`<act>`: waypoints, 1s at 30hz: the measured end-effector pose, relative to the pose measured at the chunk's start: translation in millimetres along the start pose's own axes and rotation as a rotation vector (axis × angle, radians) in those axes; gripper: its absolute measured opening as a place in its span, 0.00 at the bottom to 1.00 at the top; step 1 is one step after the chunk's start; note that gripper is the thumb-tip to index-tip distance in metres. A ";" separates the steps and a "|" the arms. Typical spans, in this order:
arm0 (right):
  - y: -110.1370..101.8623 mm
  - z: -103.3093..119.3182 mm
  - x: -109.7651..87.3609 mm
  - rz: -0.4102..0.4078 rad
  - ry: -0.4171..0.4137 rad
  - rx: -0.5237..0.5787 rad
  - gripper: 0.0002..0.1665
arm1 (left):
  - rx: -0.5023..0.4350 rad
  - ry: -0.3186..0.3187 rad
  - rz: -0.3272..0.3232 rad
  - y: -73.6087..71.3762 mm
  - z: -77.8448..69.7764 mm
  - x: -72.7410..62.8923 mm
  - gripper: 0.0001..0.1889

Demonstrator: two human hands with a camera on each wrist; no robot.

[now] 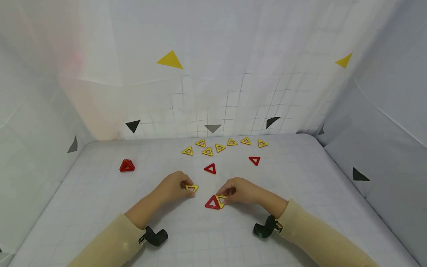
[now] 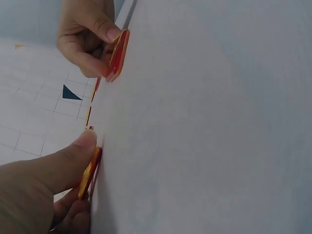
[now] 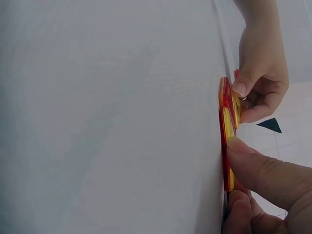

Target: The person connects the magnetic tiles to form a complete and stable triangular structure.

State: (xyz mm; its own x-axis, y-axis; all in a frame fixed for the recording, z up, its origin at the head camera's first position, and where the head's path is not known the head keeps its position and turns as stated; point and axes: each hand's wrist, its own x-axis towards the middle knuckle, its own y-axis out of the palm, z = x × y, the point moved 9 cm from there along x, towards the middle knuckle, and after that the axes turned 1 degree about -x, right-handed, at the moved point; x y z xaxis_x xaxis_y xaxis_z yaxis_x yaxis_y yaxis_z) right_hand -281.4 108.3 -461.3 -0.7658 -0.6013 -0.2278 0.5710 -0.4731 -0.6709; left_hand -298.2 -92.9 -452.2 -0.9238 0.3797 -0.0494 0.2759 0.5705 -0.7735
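My left hand point(image 1: 173, 186) pinches a yellow triangular frame tile point(image 1: 191, 186) between thumb and fingers, close over the table. In the left wrist view the thumb point(image 2: 83, 141) lies along the edge of that tile. To the right, my right hand point(image 1: 241, 191) pinches a second yellow triangle tile point(image 1: 218, 204) by its right side. That tile's left side lies against a red triangle tile point(image 1: 207, 204) on the table, edge to edge. The right wrist view shows the right thumb point(image 3: 263, 170) pressed to the yellow tile's edge, with the red one just beyond.
Two loose red triangles, one in the middle point(image 1: 213, 169) and one to the right point(image 1: 255, 164), lie beyond the hands. Several yellow triangles point(image 1: 207, 154) are strewn along the table's far edge. A red pyramid-like piece point(image 1: 127, 169) stands at the left. White cloth walls enclose the table.
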 end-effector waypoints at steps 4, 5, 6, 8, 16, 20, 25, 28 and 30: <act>0.0 -0.7 1.0 0.003 -0.001 0.000 0.16 | 0.009 0.031 0.026 11.4 -8.1 -2.9 0.15; 0.0 -0.7 1.1 0.003 0.002 0.000 0.16 | 0.012 0.036 0.037 14.5 -10.2 -3.4 0.15; -0.1 -0.7 1.1 0.004 0.004 -0.001 0.16 | 0.009 0.038 0.048 17.2 -12.5 -4.1 0.15; -0.2 0.0 1.0 0.006 0.005 -0.002 0.16 | 0.004 0.041 0.070 21.9 -16.9 -5.4 0.15; -1.1 6.5 0.7 0.025 -0.021 -0.003 0.17 | -0.001 0.059 0.098 29.3 -29.4 -8.4 0.15; -1.5 8.6 1.4 0.030 -0.028 -0.007 0.17 | 0.000 0.076 0.091 31.2 -30.4 -8.6 0.15; -1.9 5.6 3.3 0.029 -0.022 -0.006 0.17 | 0.000 0.083 0.083 32.5 -32.6 -10.5 0.15; -2.1 3.9 3.9 0.028 -0.027 0.000 0.17 | -0.003 0.082 0.079 33.1 -32.6 -10.4 0.15; -2.2 3.1 3.6 0.027 -0.029 0.003 0.17 | -0.004 0.077 0.076 34.2 -31.7 -9.5 0.15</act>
State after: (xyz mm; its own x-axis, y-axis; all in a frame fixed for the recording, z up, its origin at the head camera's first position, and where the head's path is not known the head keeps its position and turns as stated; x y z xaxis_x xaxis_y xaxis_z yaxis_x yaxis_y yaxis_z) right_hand -284.5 105.2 -458.4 -0.7413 -0.6323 -0.2250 0.5921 -0.4583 -0.6628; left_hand -271.5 -54.0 -458.1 -0.8768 0.4772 -0.0590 0.3460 0.5408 -0.7667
